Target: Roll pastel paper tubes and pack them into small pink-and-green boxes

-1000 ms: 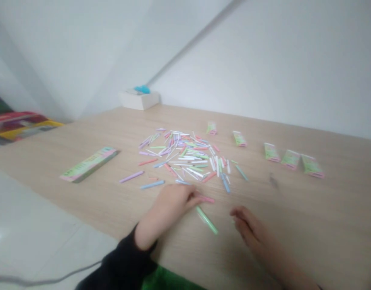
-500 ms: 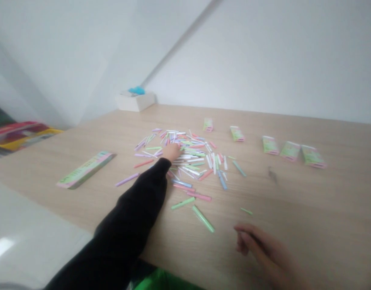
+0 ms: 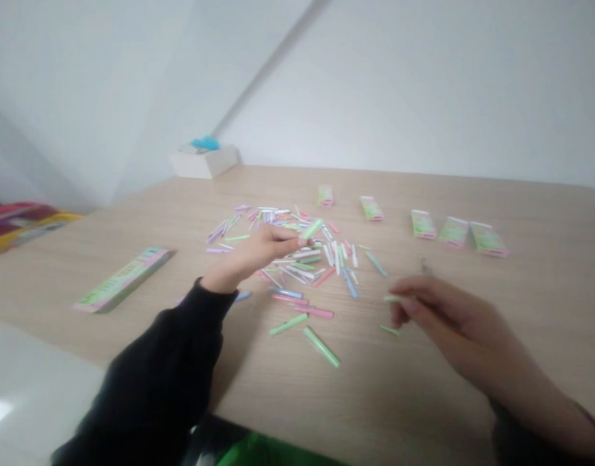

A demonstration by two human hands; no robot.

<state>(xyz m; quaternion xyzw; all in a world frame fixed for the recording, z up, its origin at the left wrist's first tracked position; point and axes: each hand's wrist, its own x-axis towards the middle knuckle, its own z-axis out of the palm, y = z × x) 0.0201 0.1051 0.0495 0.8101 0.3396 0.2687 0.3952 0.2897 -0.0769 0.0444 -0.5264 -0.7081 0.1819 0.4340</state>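
My left hand (image 3: 259, 251) is over the middle of a loose pile of pastel pink, green, lilac, blue and white sticks (image 3: 297, 259), with a green stick (image 3: 312, 228) pinched at its fingertips. My right hand (image 3: 447, 317) is at the right of the pile, holding a short pale green stick (image 3: 392, 298) between finger and thumb. Below it lies a small green stick (image 3: 389, 330). Two thicker green sticks (image 3: 321, 347) and pink and blue ones lie loose in front of the pile.
The pile lies on a light wooden table (image 3: 423, 388). Several small green-and-pink packets (image 3: 453, 232) stand in a row at the back right. A long green-and-pink box (image 3: 123, 279) lies at the left. A white box (image 3: 204, 162) stands at the back by the wall.
My left hand has come back from inside the pile and lifted a green stick. My right hand has moved up and left, and now holds a short pale green stick.
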